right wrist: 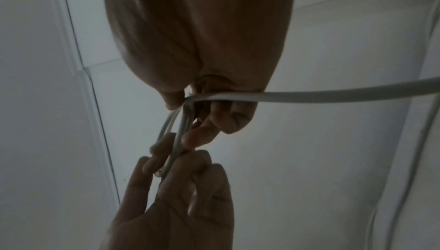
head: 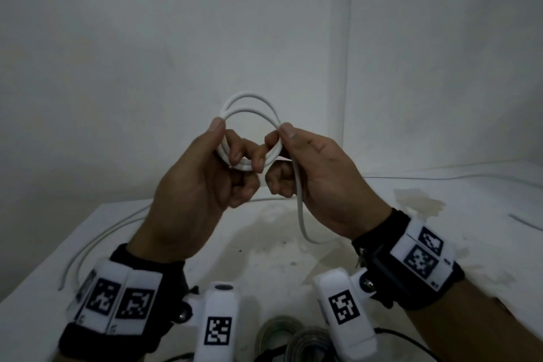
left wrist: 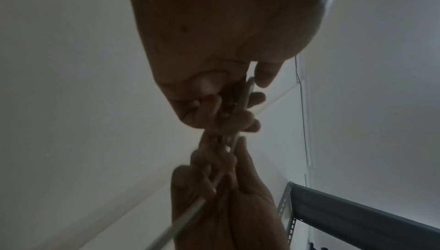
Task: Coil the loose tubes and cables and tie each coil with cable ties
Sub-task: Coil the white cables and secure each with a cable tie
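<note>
A white flat cable is wound into a small coil (head: 249, 107) of a few loops, held up in the air above the white table (head: 264, 244). My left hand (head: 232, 150) grips the coil's left and lower side, thumb on top and fingers curled through the loop. My right hand (head: 282, 138) pinches the coil's right side between thumb and forefinger. The cable's loose tail (head: 299, 209) runs down across my right palm and off to the right; in the right wrist view the tail (right wrist: 333, 94) crosses the picture under my fingers. The coil (right wrist: 176, 132) shows edge-on there, between both hands.
Another thin white cable (head: 97, 238) curves along the table's left part. A further white line (head: 440, 176) runs along the far right edge. Grey coils (head: 282, 332) lie at the near edge between my wrists. A dark metal shelf (left wrist: 357, 212) stands by the wall.
</note>
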The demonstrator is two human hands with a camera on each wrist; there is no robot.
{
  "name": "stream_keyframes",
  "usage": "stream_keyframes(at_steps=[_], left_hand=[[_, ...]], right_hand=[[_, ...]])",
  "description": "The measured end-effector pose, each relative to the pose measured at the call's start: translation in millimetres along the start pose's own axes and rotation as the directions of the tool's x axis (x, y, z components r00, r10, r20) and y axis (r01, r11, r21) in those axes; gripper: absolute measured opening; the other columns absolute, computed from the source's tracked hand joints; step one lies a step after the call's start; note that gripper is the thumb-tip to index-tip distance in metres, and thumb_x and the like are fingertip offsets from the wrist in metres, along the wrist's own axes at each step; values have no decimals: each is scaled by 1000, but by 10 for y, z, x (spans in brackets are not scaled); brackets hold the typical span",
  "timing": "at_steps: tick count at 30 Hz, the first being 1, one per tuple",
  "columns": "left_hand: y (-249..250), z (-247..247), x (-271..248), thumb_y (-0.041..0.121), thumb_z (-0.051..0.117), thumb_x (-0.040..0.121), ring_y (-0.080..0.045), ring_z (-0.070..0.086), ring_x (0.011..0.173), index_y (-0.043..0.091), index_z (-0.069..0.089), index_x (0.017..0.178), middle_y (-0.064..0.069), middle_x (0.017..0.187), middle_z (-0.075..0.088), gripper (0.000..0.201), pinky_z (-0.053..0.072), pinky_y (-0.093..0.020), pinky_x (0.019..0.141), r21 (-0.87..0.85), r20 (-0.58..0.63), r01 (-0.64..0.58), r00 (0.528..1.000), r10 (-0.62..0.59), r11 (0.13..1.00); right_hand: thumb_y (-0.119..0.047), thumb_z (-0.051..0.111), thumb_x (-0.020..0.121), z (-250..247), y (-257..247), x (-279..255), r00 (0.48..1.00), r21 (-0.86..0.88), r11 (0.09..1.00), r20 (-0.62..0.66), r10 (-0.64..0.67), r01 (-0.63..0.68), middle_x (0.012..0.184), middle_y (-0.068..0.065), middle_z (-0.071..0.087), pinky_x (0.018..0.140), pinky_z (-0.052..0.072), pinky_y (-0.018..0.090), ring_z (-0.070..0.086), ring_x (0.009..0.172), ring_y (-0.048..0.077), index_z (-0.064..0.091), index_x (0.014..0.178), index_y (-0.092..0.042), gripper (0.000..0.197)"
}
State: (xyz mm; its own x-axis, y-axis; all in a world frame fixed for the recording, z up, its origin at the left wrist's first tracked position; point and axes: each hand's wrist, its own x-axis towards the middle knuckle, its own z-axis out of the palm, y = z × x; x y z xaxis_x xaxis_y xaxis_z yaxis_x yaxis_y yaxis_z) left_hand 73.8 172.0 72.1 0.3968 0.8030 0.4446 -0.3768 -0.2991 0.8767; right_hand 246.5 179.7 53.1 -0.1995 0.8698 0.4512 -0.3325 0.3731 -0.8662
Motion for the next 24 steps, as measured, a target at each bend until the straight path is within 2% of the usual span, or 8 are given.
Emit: stream_keyframes(at_steps=[4, 7, 10, 13, 15, 17, 20, 24], left_hand=[[112, -175, -32, 28, 43, 92, -13, 32, 40, 13, 58, 90, -6, 79, 58, 21, 15, -30, 46, 77, 10, 48, 999, -49, 996], [117, -135, -40, 24, 44, 93, -9, 28, 37, 13, 61, 101, 0, 72, 48, 23, 15, -23, 41, 41, -4, 107, 994, -107, 993], [25, -28, -33, 36, 42, 98, -10, 26, 39, 16, 61, 87, 2, 68, 42, 30, 13, -23, 43, 103, -59, 102, 994, -96, 990], [-37, 22, -27, 49, 43, 95, -13, 30, 40, 16, 62, 80, -2, 67, 49, 41, 17, -22, 43, 227, -70, 134, 990, -121, 965], [-41, 7, -32, 49, 48, 96, -13, 32, 40, 12, 65, 90, -5, 69, 54, 41, 24, -21, 41, 311, -37, 131, 991, -126, 941], [-40, -6, -33, 38, 50, 98, -13, 31, 41, 12, 66, 102, -5, 66, 53, 30, 28, -21, 40, 380, -44, 88, 996, -77, 921], [-81, 3, -24, 31, 41, 104, -12, 31, 43, 9, 60, 93, -1, 60, 46, 31, 29, -20, 41, 425, -61, 61, 997, -39, 903], [-87, 10, -7, 35, 33, 106, -11, 27, 46, 14, 46, 80, 3, 61, 38, 36, 24, -20, 43, 284, -140, 43, 990, -3, 958]], right_hand=[[-32, 42, 109, -3, -4, -15, 999, -112, 994, -28, 18, -21, 94, 6, 68, 51, 31, 30, 48, 51, 17, 58, 100, -6, 32], [-34, 39, 110, -15, -29, -23, 999, -173, 985, -39, 20, -27, 94, 6, 65, 48, 31, 27, 47, 49, 15, 57, 96, -8, 35], [-36, 38, 110, -12, -45, -28, 998, -126, 992, -58, 26, -33, 86, 4, 66, 43, 28, 25, 47, 43, 16, 54, 99, -6, 35], [-38, 41, 109, -22, -59, -41, 996, -65, 995, -58, 68, -72, 67, 0, 49, 43, 22, 22, 31, 43, 11, 56, 102, -8, 35], [-38, 45, 107, -31, -71, -41, 999, -172, 984, -42, 31, -37, 63, 1, 40, 44, 23, 22, 26, 48, 11, 63, 99, -7, 37], [-35, 50, 105, -42, -90, -41, 999, -329, 944, -26, -41, 30, 63, 8, 37, 44, 27, 21, 29, 48, 9, 71, 97, -9, 35], [-29, 52, 107, -84, -112, -30, 997, -424, 904, -17, -73, 59, 69, 10, 44, 47, 31, 21, 36, 52, 9, 73, 110, -7, 31], [-24, 45, 109, -161, -124, -33, 998, -290, 957, 53, 28, -11, 88, 5, 67, 53, 36, 25, 45, 56, 15, 62, 125, 0, 34]])
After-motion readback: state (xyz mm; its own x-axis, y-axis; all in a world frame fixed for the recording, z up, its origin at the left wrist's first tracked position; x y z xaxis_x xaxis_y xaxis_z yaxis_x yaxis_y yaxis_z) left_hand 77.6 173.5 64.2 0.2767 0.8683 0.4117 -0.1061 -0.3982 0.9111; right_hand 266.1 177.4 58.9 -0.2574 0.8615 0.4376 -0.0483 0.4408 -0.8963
